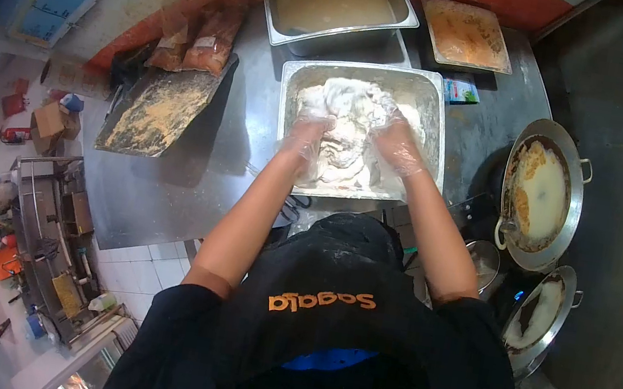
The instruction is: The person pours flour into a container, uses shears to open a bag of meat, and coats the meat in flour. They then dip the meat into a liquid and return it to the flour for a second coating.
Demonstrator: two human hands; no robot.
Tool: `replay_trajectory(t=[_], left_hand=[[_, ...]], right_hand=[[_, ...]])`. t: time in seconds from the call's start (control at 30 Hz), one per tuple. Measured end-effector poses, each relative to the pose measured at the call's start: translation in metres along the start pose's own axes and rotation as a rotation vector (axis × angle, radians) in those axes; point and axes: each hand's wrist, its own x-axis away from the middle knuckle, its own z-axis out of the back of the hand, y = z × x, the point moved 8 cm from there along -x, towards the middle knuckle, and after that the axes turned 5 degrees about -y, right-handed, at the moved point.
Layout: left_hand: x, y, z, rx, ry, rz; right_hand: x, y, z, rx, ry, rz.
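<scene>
A deep rectangular metal pan (287,97) stands in front of me on the steel table. Lumpy white flour-coated food (347,151) fills it; what lies under the coating cannot be made out. Both hands wear clear plastic gloves and reach into the pan. On the left side of the mass, my left hand (307,137) has its fingers curled into it. Opposite, my right hand (399,142) grips the mass from the right, fingertips partly buried. White clumps bulge up between and beyond the two hands.
Behind the pan is a metal tub (276,30) of cloudy liquid, with an orange-crusted tray (467,36) to its right. A crumb-covered dark tray (158,109) and bagged goods (209,44) lie left. Two woks (540,190) with pale foamy contents stand right.
</scene>
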Motion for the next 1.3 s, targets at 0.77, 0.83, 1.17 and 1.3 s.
replay_trajectory(t=[0.77, 0.83, 1.17, 1.3], left_hand=[[0.037, 0.060, -0.026, -0.755, 0.304, -0.402], [0.047, 0.066, -0.031, -1.054, 0.284, -0.495], [-0.020, 0.042, -0.048, -1.514, 0.225, -0.482], [-0.018, 0.038, -0.040, -1.619, 0.275, -0.492]], right_hand=[[-0.012, 0.005, 0.016, 0.166, -0.127, -0.039], [-0.010, 0.002, 0.023, 0.166, -0.120, 0.060], [-0.073, 0.078, -0.031, 0.844, -0.382, 0.043], [-0.059, 0.042, 0.022, 0.444, -0.090, 0.132]])
